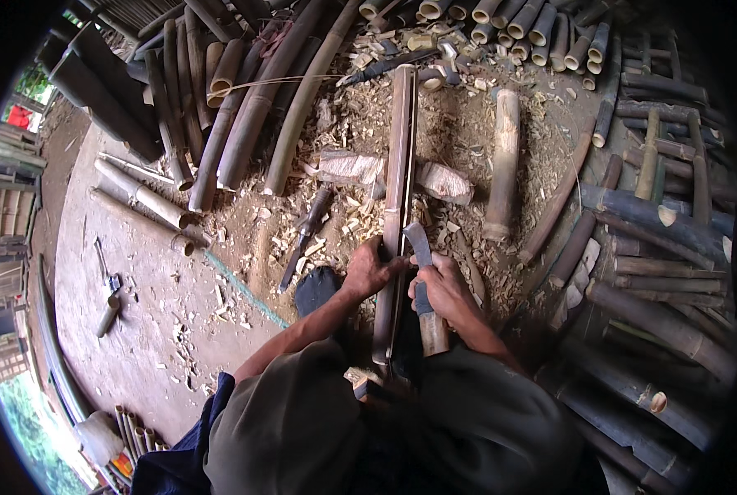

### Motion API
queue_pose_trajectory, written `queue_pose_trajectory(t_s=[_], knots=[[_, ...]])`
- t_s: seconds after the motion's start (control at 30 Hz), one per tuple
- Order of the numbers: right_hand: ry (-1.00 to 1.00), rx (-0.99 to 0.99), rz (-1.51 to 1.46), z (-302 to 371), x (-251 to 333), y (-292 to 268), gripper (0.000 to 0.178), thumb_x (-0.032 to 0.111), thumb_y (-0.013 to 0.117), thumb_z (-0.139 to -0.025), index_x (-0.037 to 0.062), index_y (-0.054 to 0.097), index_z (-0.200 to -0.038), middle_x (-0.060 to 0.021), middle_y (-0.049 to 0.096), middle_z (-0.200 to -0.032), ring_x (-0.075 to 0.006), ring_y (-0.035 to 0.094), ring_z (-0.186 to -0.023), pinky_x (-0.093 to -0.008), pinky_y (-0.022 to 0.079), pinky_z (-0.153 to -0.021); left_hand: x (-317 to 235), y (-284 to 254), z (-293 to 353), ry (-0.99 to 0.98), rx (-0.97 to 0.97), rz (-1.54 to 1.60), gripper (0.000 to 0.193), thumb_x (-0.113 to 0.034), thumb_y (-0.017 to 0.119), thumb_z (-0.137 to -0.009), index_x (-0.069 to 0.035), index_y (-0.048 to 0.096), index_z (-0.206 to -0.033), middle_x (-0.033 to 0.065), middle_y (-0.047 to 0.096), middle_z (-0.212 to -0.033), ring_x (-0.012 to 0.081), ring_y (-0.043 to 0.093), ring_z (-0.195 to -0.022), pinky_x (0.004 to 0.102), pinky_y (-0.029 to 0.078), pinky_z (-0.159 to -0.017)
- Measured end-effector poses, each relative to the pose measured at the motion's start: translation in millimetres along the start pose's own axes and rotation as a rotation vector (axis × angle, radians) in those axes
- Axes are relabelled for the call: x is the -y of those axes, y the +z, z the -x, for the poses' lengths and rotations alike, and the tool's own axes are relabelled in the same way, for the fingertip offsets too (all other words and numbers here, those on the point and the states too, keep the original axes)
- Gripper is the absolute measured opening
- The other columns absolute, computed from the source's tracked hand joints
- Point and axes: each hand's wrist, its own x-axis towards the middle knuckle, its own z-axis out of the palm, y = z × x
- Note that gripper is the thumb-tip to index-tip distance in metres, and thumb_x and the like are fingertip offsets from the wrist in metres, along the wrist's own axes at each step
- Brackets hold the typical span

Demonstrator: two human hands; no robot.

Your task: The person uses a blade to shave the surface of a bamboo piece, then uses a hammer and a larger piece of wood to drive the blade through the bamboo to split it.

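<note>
Knees (290,404) flank bamboo (398,165); stacked poles (666,330) edge littered ground (459,136).

On my feed, daylight came in from the left, where the greenery (32,433) at the rim washed out toward white and the floor (158,285) took on a pale, flat brightness. I saw the light fall off toward the lower right, leaving the bamboo pile (624,396) dim and the trousers (290,421) so dark that their folds were hard to read. The fisheye lens bowed the slatted wall (5,213) along the edge, black framed the round view, and detail softened outward, though the left hand (370,271) and right hand (444,287) looked fairly crisp.
</note>
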Motion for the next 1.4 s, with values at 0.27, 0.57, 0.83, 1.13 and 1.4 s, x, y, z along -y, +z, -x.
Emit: queue_pose_trajectory(t_s=[0.27,0.57,0.83,1.13,1.4], knots=[[0.009,0.003,-0.196,-20.2,3.5,6.9,0.033,0.013,0.049,-0.092,-0.0048,0.054,-0.12,-0.0156,0.065,-0.068,-0.0241,0.063,-0.05,-0.0352,0.054,-0.047,-15.7,3.5,11.5,-0.076,-0.078,-0.377,0.064,-0.051,0.081,-0.076,0.005,0.059,-0.1,0.0268,0.065,-0.1,0.0439,0.065,-0.1,0.0511,0.053,-0.086],[0.244,0.312,-0.071,-63.0,42.2,-49.0,0.036,0.015,0.056,-0.089,-0.0074,0.062,-0.118,-0.0195,0.069,-0.073,-0.0299,0.067,-0.055,-0.042,0.056,-0.048,-8.4,-2.0,10.6,-0.041,0.0,-0.293,0.066,-0.053,0.082,-0.075,0.004,0.059,-0.098,0.027,0.066,-0.097,0.0426,0.067,-0.089,0.0503,0.053,-0.077],[-0.001,0.207,0.066,2.3,64.2,-47.4,0.024,0.013,0.051,-0.099,-0.0054,0.058,-0.112,-0.0178,0.068,-0.068,-0.0284,0.068,-0.053,-0.0408,0.056,-0.049,-6.5,-2.6,4.0,0.043,-0.073,-0.134,0.066,-0.052,0.086,-0.071,0.003,0.064,-0.099,0.0235,0.068,-0.087,0.0376,0.068,-0.084,0.0466,0.053,-0.075],[-0.37,-0.153,-0.325,177.5,105.5,-184.3,0.042,0.022,0.051,-0.097,-0.0024,0.058,-0.13,-0.0146,0.065,-0.073,-0.0254,0.065,-0.054,-0.0387,0.056,-0.049,-160.0,-108.1,16.6,0.553,0.09,0.343,0.103,-0.039,0.097,-0.067,0.003,0.043,-0.143,0.0133,0.065,-0.119,0.0228,0.062,-0.109,0.0383,0.052,-0.093],[-0.591,-0.281,-0.423,286.5,116.4,-192.0,0.044,0.029,0.052,-0.096,-0.0006,0.059,-0.128,-0.0103,0.064,-0.075,-0.0213,0.063,-0.057,-0.0367,0.055,-0.05,-275.5,-161.6,4.5,0.766,0.114,0.218,0.058,-0.026,0.089,-0.079,0.003,0.064,-0.122,0.008,0.071,-0.105,0.0166,0.066,-0.098,0.0342,0.053,-0.092]])
